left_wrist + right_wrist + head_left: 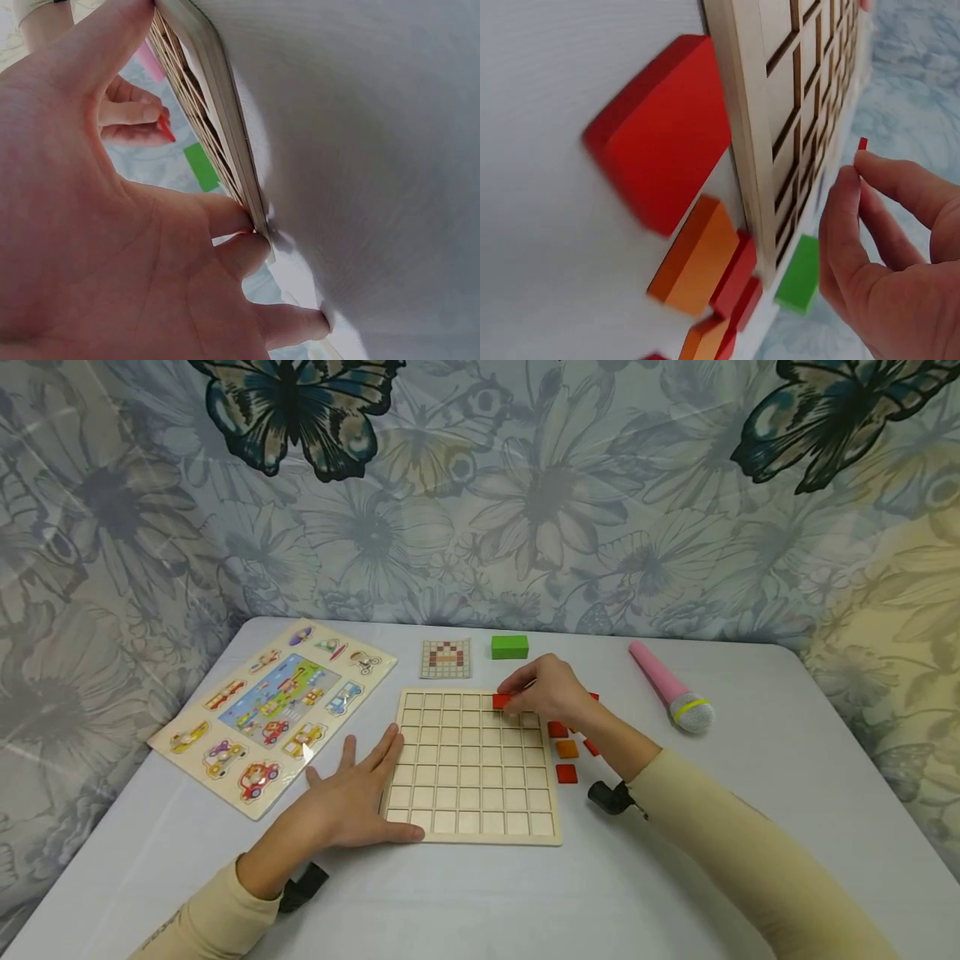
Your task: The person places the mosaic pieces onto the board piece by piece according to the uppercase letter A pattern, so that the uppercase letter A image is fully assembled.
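A wooden grid board (448,775) of shallow square cells lies flat on the white table. My right hand (553,692) pinches a small red tile (500,701) between thumb and fingertips over the board's far right part; the right wrist view shows the tile's edge (862,143) above the fingertips. Along the board's left edge rests my left hand (347,803), fingers spread and straight, its thumb at the near left corner. Loose red tiles (566,773) and orange tiles (567,749) lie just right of the board, some hidden by my right forearm.
Behind the board are a small pattern card (446,658) and a green block (510,647). A wooden picture puzzle (243,714) lies at the left, close to my left fingers. At the right is a pink toy microphone (663,681). Patterned cloth (547,527) hangs behind the table.
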### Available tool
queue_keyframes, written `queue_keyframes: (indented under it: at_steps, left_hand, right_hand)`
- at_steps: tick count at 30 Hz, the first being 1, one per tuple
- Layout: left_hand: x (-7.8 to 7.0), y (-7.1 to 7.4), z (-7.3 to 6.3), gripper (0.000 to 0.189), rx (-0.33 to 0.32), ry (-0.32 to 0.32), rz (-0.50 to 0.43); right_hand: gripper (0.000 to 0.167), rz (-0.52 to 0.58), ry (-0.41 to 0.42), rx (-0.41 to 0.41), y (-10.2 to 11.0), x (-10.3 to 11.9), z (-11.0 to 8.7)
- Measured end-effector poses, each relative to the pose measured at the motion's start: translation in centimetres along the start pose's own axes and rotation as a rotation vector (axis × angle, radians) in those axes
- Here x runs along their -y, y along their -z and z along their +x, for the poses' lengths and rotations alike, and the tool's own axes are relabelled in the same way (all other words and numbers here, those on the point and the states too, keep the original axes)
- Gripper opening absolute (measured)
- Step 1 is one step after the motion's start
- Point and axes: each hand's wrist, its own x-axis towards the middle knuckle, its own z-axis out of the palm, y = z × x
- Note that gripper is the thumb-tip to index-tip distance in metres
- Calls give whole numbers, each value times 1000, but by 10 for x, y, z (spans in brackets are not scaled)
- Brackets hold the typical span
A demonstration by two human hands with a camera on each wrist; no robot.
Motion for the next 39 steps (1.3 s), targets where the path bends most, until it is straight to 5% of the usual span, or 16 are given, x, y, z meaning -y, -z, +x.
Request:
queue_keyframes:
  at_steps: [18, 39]
  left_hand:
    - [0, 0, 0, 135, 7, 7, -8]
    - [0, 0, 0, 136, 16, 19, -12]
  right_hand:
    - [22, 12, 26, 19, -31, 17, 26]
    - [21, -37, 25, -5, -39, 18, 35]
